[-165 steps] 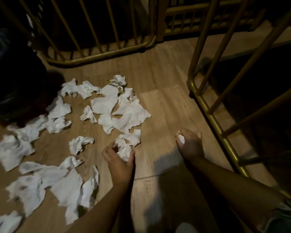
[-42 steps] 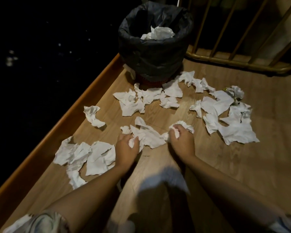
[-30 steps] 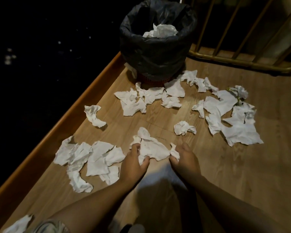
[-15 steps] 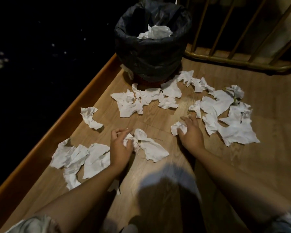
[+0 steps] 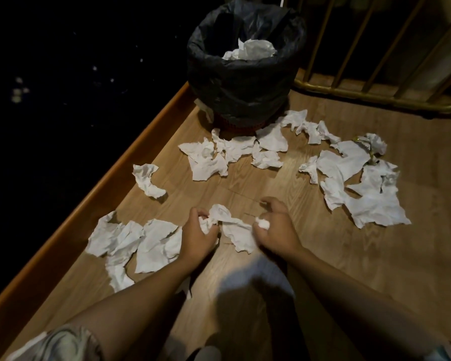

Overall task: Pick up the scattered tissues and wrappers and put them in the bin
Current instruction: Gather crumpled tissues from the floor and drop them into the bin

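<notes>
Both hands, left (image 5: 199, 234) and right (image 5: 274, 226), each clenched on crumpled tissue (image 5: 235, 227); no legible writing.

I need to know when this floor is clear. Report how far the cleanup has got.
Done: some tissues in the bin already. In hand: the left hand grips a crumpled tissue, and the right hand has a small wad. Left: most of it, including the pile by the left arm, the cluster at the bin's base, the lone piece near the edge and the big spread on the right.
</notes>
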The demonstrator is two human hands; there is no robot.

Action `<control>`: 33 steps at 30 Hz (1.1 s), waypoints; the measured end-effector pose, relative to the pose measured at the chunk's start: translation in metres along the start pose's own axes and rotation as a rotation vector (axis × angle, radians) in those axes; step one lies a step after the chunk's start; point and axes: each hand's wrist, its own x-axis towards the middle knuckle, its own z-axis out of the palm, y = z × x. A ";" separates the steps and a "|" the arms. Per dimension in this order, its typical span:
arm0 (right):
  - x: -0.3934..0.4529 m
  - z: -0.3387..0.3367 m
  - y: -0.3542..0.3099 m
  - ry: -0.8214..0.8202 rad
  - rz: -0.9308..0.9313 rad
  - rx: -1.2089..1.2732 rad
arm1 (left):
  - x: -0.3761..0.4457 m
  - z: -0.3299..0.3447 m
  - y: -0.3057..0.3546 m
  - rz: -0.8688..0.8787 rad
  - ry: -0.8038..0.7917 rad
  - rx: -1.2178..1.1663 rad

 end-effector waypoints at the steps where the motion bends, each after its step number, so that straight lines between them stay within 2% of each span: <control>1: 0.000 0.005 -0.007 -0.104 -0.069 -0.064 | 0.000 -0.001 0.003 -0.014 -0.005 -0.020; 3: -0.002 0.018 -0.015 -0.296 -0.198 -0.243 | 0.001 -0.001 0.005 -0.043 -0.040 -0.065; 5: -0.012 0.033 -0.017 -0.377 -0.316 -0.423 | 0.000 -0.001 0.003 -0.064 -0.076 -0.090; 7: -0.028 0.044 -0.015 -0.295 -0.358 -0.413 | -0.003 -0.002 0.000 -0.082 -0.086 -0.111; 9: -0.043 0.047 -0.015 -0.192 -0.311 -0.278 | -0.005 -0.005 -0.001 -0.122 -0.074 -0.139; 13: -0.042 0.044 -0.023 -0.202 -0.108 -0.191 | 0.000 -0.014 0.010 -0.252 -0.058 -0.268; 17: -0.004 0.038 -0.056 0.073 0.024 -0.116 | 0.023 -0.024 0.035 -0.450 0.044 -0.473; 21: 0.040 0.017 -0.111 0.224 0.162 -0.010 | 0.057 -0.041 0.084 -0.464 0.140 -0.690; 25: 0.085 -0.014 -0.168 0.297 0.158 0.216 | 0.082 -0.060 0.147 -0.387 0.166 -0.873; 28: 0.115 -0.042 -0.206 0.368 0.183 0.401 | 0.096 -0.075 0.184 -0.312 0.167 -0.899; 30: 0.134 -0.062 -0.230 0.376 0.245 0.600 | 0.106 -0.079 0.203 -0.230 0.178 -0.855; 33: 0.171 -0.091 -0.253 0.335 0.445 1.019 | 0.122 -0.088 0.235 -0.143 0.193 -0.840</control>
